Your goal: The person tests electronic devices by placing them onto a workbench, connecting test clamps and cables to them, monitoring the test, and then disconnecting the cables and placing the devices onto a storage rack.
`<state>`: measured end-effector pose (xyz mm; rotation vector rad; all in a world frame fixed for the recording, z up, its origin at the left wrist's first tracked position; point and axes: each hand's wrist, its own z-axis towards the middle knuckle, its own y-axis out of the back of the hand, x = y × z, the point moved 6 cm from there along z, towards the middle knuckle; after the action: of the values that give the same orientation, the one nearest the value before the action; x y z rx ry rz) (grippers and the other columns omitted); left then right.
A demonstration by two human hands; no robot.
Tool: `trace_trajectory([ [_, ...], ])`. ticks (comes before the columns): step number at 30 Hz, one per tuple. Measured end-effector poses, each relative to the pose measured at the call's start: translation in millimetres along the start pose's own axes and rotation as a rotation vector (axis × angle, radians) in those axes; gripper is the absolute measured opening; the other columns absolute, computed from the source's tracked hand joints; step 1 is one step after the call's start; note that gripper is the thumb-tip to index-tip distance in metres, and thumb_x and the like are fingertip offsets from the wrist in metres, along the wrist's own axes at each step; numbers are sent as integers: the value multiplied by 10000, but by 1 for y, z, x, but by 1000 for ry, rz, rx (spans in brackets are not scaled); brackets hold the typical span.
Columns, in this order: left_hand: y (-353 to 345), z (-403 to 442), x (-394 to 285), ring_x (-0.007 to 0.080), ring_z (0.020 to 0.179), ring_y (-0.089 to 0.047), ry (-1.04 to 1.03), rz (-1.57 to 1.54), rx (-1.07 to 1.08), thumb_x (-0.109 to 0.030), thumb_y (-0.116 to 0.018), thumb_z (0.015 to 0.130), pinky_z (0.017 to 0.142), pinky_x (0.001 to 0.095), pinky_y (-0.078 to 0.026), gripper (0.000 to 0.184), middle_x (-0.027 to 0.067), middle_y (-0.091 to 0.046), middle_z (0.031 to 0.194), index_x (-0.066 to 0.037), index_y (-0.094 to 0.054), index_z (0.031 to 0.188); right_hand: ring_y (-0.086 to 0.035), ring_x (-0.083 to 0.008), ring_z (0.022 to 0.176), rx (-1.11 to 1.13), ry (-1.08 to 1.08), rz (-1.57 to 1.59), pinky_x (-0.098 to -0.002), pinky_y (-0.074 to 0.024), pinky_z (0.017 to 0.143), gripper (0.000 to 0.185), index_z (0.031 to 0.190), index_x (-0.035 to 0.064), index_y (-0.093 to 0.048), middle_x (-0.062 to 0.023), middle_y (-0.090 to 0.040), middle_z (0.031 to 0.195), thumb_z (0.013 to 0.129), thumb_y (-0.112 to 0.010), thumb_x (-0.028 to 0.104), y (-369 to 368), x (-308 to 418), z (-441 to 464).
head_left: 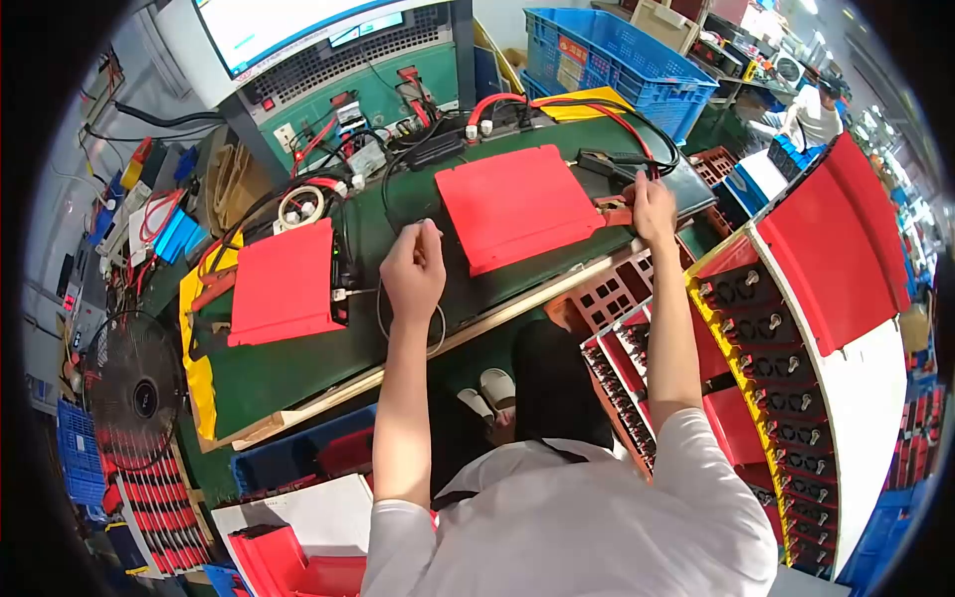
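Where the right hand (654,211) closed: the fingers were bent around the red handles of a clamp (618,216) at the right edge of a red case; whether the clamp's jaws bit onto the case could not be told.
How the left hand (414,276) stood: its fingers were curled in a loose fist over the table, between two red cases; whether anything small was pinched inside could not be told.
Near red case (517,209): it lay flat, tilted slightly to the view, just right of the left hand, with its right side by the clamp.
Thin cable (439,338): it looped down beside the left wrist, near the table's front edge.
Other red case (284,284): it lay left of the left hand, a white plug (344,294) at its right side and a second red clamp (214,289) at its left.
Green table (269,378): it bore both cases, and cables crowded its far side.
Behind the table: a lit monitor (288,30) stood at the far left, a blue crate (622,70) at the far right.
Right flank: a tall row of black fan-fitted units (781,368) stood beside the right arm, edged in yellow.
Left flank: a round fan (145,399) stood beside the table.
Far right: a person in white (816,119) sat well apart.
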<state>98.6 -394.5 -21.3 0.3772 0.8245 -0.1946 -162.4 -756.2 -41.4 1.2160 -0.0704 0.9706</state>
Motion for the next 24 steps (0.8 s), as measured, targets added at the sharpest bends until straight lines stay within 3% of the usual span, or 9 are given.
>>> trace_trajectory([
  [3,-2,0,-3,169,480,-475,-107,59,43,-196,-665,1055,504,322,-376,371,62,-535,571,-28,-652,724,-644,-353,1155,-62,-9,-107,-553,-368,1133,666,801,119,-799,-162,-761,958,1115,-343,490,5,0,0],
  [4,-2,-1,-7,93,497,-404,-144,28,29,-203,-642,1078,496,308,-318,424,39,-481,565,4,-634,709,-657,-366,1156,-131,-12,-84,-533,-406,1105,662,791,124,-810,-180,-766,970,1107,-358,491,5,-6,0],
  [8,-7,-2,-9,217,490,-522,-116,0,83,-202,-662,1057,510,373,-378,453,114,-546,586,15,-610,663,-680,-371,1104,-221,-325,37,-457,-487,1026,576,874,114,-837,-181,-776,1047,1060,-439,486,23,-23,9],
  [11,-13,-2,-13,275,511,-546,-166,103,212,-199,-676,1044,515,379,-389,435,144,-541,602,25,-613,676,-655,-371,1140,-374,-46,-198,-447,-491,1024,513,940,108,-835,-159,-775,1100,1044,-496,478,11,-15,27],
  [13,-18,-5,-14,327,536,-570,-178,79,293,-232,-698,1022,519,409,-399,421,172,-553,622,19,-629,691,-664,-375,1134,-479,105,-292,-453,-512,999,339,1056,82,-804,-167,-766,1086,971,-666,380,25,44,13],
  [15,-22,-7,-13,323,540,-578,-179,162,358,-301,-731,992,521,406,-411,450,159,-559,623,9,-632,682,-697,-405,1073,-156,168,116,-463,-542,961,365,1055,41,-790,-207,-758,1100,946,-691,375,5,67,33],
  [18,-21,-6,-17,313,543,-584,-159,180,405,-364,-768,952,523,399,-423,467,138,-576,630,-7,-642,679,-708,-438,1066,-18,274,130,-477,-555,964,512,1040,-38,-765,-268,-748,1081,922,-708,457,-34,118,39],
  [21,-17,-5,-22,279,557,-600,-158,172,388,-390,-793,922,533,382,-445,463,101,-592,636,-29,-635,680,-698,-467,1085,343,78,60,-489,-547,982,681,1121,-53,-730,-313,-728,1133,895,-709,589,-80,125,49],
  [24,-18,-6,-21,266,564,-638,-178,199,391,-483,-770,918,527,379,-483,517,72,-601,616,-60,-635,652,-703,-462,1091,232,-6,162,-484,-545,971,685,1131,-65,-700,-320,-727,1125,882,-741,571,-87,118,48],
])
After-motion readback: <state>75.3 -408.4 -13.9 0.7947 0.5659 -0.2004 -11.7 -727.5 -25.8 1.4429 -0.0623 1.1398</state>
